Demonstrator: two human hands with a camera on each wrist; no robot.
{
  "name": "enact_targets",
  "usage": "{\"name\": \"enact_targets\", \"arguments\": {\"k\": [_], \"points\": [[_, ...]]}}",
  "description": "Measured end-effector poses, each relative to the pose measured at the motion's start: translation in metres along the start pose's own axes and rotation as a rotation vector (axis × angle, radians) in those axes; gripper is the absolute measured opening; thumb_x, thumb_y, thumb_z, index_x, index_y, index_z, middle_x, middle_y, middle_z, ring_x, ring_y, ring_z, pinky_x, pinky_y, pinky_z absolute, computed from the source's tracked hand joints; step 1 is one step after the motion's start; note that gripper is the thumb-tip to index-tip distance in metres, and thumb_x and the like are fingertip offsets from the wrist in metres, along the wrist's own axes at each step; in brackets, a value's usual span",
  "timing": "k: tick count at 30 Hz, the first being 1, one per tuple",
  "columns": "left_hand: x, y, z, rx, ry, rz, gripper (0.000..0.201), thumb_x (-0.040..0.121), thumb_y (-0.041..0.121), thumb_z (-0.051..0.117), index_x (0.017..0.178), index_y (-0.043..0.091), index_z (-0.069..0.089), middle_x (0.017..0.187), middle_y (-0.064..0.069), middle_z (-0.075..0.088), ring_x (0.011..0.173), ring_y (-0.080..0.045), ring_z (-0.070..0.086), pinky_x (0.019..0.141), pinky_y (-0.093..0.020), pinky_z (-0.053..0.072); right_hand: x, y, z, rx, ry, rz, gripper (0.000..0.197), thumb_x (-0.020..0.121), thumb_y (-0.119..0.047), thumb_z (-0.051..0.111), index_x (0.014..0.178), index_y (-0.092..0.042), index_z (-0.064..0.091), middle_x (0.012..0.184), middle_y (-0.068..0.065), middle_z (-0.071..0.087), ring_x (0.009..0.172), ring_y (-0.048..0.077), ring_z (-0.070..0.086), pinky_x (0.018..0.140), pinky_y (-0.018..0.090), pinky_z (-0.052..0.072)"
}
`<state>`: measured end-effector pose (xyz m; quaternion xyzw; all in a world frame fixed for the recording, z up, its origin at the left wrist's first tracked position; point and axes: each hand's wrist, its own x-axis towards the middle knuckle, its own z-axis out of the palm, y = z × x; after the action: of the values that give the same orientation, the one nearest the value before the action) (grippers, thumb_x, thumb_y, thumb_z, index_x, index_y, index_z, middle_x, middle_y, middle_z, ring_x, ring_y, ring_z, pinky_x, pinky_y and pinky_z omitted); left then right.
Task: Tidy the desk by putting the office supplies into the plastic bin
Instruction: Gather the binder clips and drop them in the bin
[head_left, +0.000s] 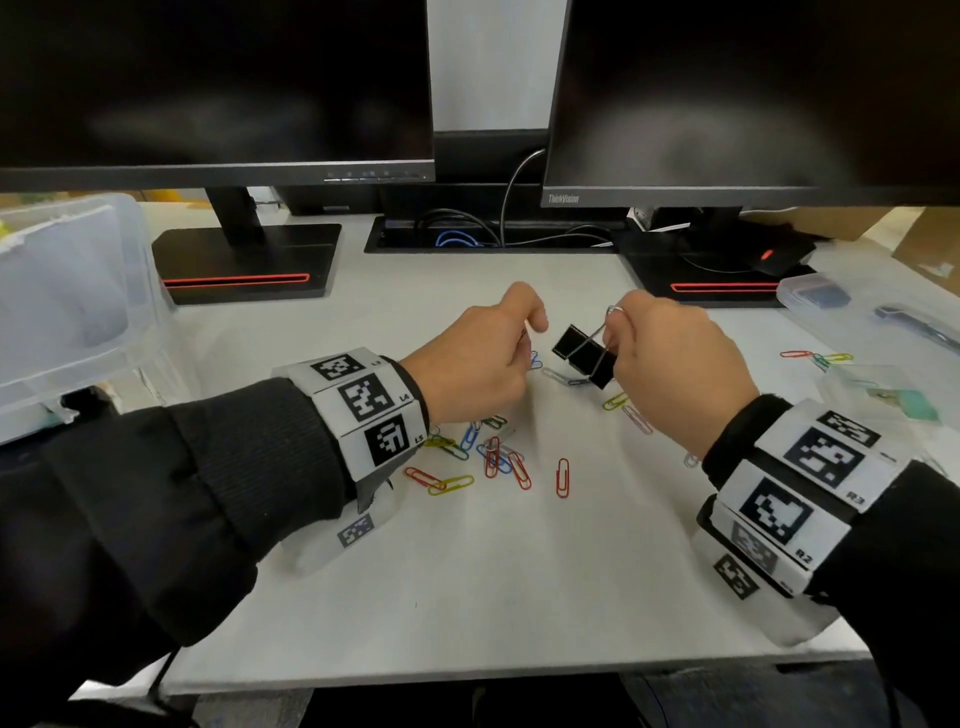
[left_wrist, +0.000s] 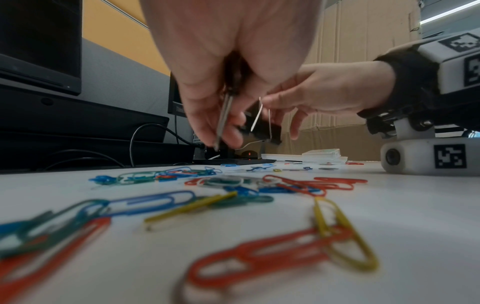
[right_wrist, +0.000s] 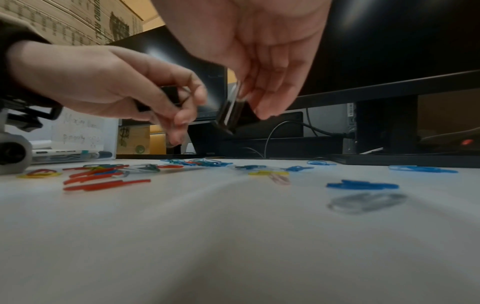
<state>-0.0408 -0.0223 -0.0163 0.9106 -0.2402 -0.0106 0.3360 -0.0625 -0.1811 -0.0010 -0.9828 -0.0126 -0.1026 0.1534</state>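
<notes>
Head view: right hand (head_left: 670, 364) pinches one binder clip (head_left: 584, 356) (wire handle); left hand (head_left: 478, 364) grips another, mostly hidden.

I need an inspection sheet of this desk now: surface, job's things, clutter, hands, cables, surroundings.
Surface: white desk, paper clips scattered on it.
Job's things: black binder clip held above the desk; plastic bin at far left.
Clutter: small clear cases at right.
Hands: right hand pinches the binder clip's wire handle; left hand curled round something dark and metallic, unclear what.
Cables: bundle in the rear slot.
Surroundings: two dark monitors, mouse.
</notes>
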Motion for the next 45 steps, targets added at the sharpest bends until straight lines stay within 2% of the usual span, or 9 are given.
{"name": "enact_targets", "arguments": {"k": [3,11,16,19,25,29,35,40,45], "points": [[0.0,0.004,-0.002,0.002,0.0,0.044,0.037,0.092,0.002,0.038,0.127,0.014,0.043,0.084,0.001,0.057,0.065,0.0,0.05,0.056,-0.001,0.038,-0.004,-0.007,-0.001,0.072,0.058,-0.031,0.013,0.095,-0.013,0.037,0.101,-0.01,0.049,0.085,0.006,0.049,0.079,0.027,0.047,0.065,0.034,0.033],[-0.001,0.009,-0.003,-0.028,0.103,0.199,0.033,0.074,0.038,0.074,0.099,0.018,0.066,0.081,0.007,0.054,0.068,0.001,0.049,0.062,-0.009,0.039,-0.004,-0.009,0.0,0.237,0.168,-0.039,0.015,0.095,-0.012,0.038,0.101,-0.011,0.051,0.073,0.001,0.046,0.077,0.026,0.051,0.062,0.033,0.035],[-0.003,0.011,-0.004,-0.111,0.032,0.238,0.015,0.083,0.028,0.067,0.095,0.019,0.064,0.087,0.005,0.06,0.073,-0.013,0.057,0.066,-0.02,0.047,-0.004,-0.01,0.003,0.353,0.244,-0.057,0.013,0.094,-0.01,0.036,0.09,-0.02,0.043,0.081,0.009,0.057,0.079,0.029,0.055,0.068,0.04,0.046],[-0.003,0.011,-0.003,-0.09,-0.018,0.149,0.017,0.088,0.032,0.059,0.101,0.021,0.062,0.074,0.014,0.063,0.064,-0.002,0.058,0.057,-0.011,0.044,-0.002,-0.007,0.003,0.428,0.319,-0.066,0.013,0.094,-0.008,0.035,0.092,-0.017,0.043,0.081,0.01,0.058,0.08,0.03,0.057,0.072,0.042,0.048],[0.009,-0.001,-0.006,0.04,0.265,-0.041,0.03,0.091,0.035,0.053,0.091,0.007,0.065,0.07,-0.001,0.064,0.064,-0.013,0.058,0.063,-0.026,0.046,-0.004,-0.003,0.006,0.63,0.36,-0.238,0.028,0.093,-0.023,0.035,0.083,-0.01,0.059,0.065,-0.009,0.056,0.063,0.0,0.055,0.063,0.013,0.042],[0.01,-0.005,-0.006,0.079,0.312,0.046,0.026,0.095,0.026,0.048,0.089,0.009,0.066,0.07,-0.004,0.064,0.061,-0.012,0.054,0.061,-0.021,0.043,-0.007,-0.009,0.011,0.568,0.302,-0.342,0.044,0.093,-0.03,0.037,0.068,-0.008,0.065,0.061,-0.006,0.062,0.062,0.01,0.058,0.065,0.025,0.045],[0.007,-0.006,-0.008,-0.019,0.141,0.184,0.019,0.099,0.012,0.036,0.09,0.014,0.053,0.068,0.013,0.043,0.061,-0.001,0.042,0.058,-0.008,0.035,0.002,-0.001,0.01,0.661,0.299,-0.26,0.007,0.093,-0.018,0.046,0.091,-0.019,0.052,0.075,-0.009,0.055,0.064,-0.005,0.05,0.058,0.004,0.037],[0.004,-0.004,-0.01,-0.09,0.139,0.314,0.023,0.099,0.009,0.036,0.082,0.02,0.047,0.065,0.016,0.043,0.062,0.009,0.045,0.06,-0.007,0.034,0.001,-0.003,0.012,0.806,0.356,-0.354,0.02,0.09,-0.016,0.036,0.109,-0.015,0.044,0.089,-0.008,0.049,0.082,0.001,0.05,0.076,0.01,0.04],[0.004,-0.003,-0.004,-0.094,0.119,0.356,0.023,0.099,0.014,0.034,0.092,0.012,0.056,0.074,0.016,0.044,0.065,0.011,0.047,0.061,-0.003,0.034,0.003,-0.001,0.014,0.846,0.142,-0.441,0.038,0.094,-0.02,0.031,0.12,-0.008,0.056,0.105,-0.003,0.062,0.1,-0.003,0.056,0.088,0.009,0.041]]}}
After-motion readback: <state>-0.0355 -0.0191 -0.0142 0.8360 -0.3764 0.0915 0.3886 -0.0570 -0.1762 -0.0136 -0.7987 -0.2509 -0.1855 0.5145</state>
